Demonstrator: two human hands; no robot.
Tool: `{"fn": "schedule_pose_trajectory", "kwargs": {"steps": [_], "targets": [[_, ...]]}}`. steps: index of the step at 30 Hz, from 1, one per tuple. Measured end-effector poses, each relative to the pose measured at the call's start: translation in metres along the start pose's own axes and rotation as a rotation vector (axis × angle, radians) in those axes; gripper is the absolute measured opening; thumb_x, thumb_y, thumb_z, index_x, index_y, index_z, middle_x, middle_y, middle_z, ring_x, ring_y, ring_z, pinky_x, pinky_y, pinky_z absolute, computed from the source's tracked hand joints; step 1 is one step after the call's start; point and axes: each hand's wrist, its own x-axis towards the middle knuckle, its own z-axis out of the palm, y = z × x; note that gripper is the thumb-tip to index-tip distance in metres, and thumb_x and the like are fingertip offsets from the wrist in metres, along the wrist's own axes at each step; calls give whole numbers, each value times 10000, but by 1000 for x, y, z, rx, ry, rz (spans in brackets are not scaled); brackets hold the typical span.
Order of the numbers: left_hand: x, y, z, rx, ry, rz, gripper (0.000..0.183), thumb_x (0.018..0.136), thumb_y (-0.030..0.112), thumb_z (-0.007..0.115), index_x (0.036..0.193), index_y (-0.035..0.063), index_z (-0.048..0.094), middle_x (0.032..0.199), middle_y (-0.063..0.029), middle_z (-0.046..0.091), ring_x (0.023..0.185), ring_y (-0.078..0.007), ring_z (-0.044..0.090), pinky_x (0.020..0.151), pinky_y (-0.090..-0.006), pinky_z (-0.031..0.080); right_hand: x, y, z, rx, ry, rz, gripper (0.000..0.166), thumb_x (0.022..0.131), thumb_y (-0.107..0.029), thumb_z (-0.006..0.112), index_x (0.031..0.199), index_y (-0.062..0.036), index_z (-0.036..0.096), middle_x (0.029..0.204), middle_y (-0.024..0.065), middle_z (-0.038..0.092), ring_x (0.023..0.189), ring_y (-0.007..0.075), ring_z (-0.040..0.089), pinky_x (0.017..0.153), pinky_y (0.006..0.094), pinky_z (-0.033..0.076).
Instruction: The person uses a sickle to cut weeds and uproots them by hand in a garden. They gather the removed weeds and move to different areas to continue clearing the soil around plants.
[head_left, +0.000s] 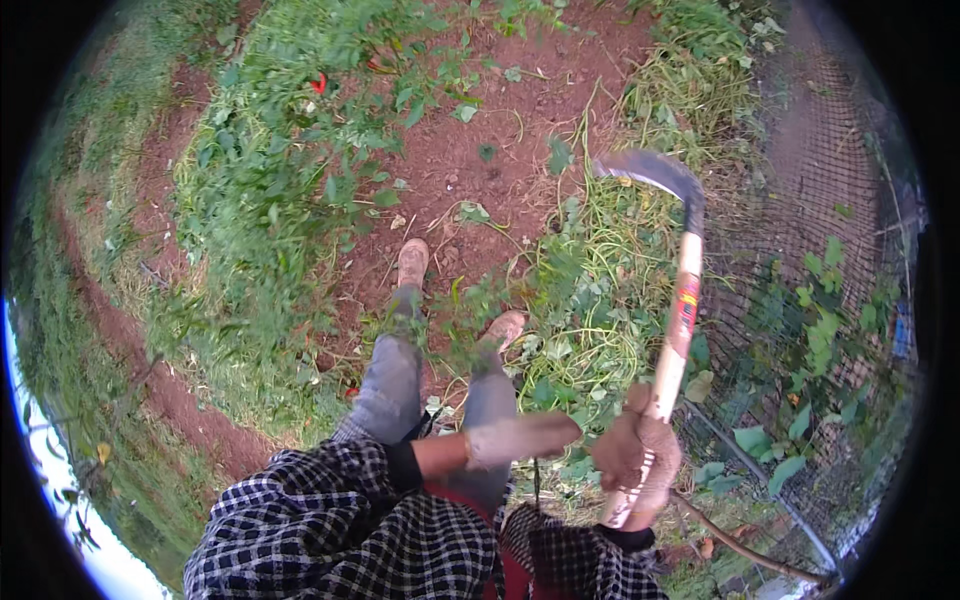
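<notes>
A sickle (679, 322) stands up on my right side, its curved dark blade (656, 169) pointing left over a strip of pulled vines. My right hand (637, 454), in a soiled glove, grips the lower part of its pale wooden handle, which carries a colourful label. Held across my body at thigh height, my left hand (525, 439) wears a whitish glove with dirty fingertips. It is blurred and seen edge-on, so its inner side is hidden. A thin dark strand (536, 480) hangs just below its fingers.
Pepper plants (292, 157) with some red fruits grow on my left. Cut vines (600, 292) heap along the right, beside a mesh net (832, 142) and a metal pole (765, 480). My boots (412, 262) stand on reddish soil (480, 157). A bare stick (742, 544) lies low right.
</notes>
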Motion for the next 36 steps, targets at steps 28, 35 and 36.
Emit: {"fn": "schedule_pose_trajectory", "kwargs": {"steps": [28, 35, 36], "targets": [[154, -465, -404, 143, 1066, -994, 349, 814, 279, 653, 1048, 21, 669, 934, -135, 692, 861, -249, 642, 812, -367, 488, 404, -105, -238, -2071, 545, 366, 466, 897, -171, 615, 1319, 7, 529, 765, -20, 560, 512, 44, 504, 349, 203, 346], [114, -422, -403, -330, 1554, -659, 190, 884, 135, 605, 1005, -11, 615, 872, -97, 656, 696, -144, 602, 607, -264, 522, 399, -94, -253, -1996, 515, 358, 434, 882, -127, 608, 1281, 36, 554, 747, -14, 564, 556, 55, 507, 480, 208, 426], [96, -438, -413, -356, 1584, -523, 189, 906, 128, 614, 1036, -3, 570, 890, -76, 647, 645, -148, 581, 574, -256, 520, 397, -95, -254, -1983, 505, 331, 407, 872, -120, 597, 1250, 28, 571, 723, -16, 552, 550, 56, 507, 477, 212, 425]]}}
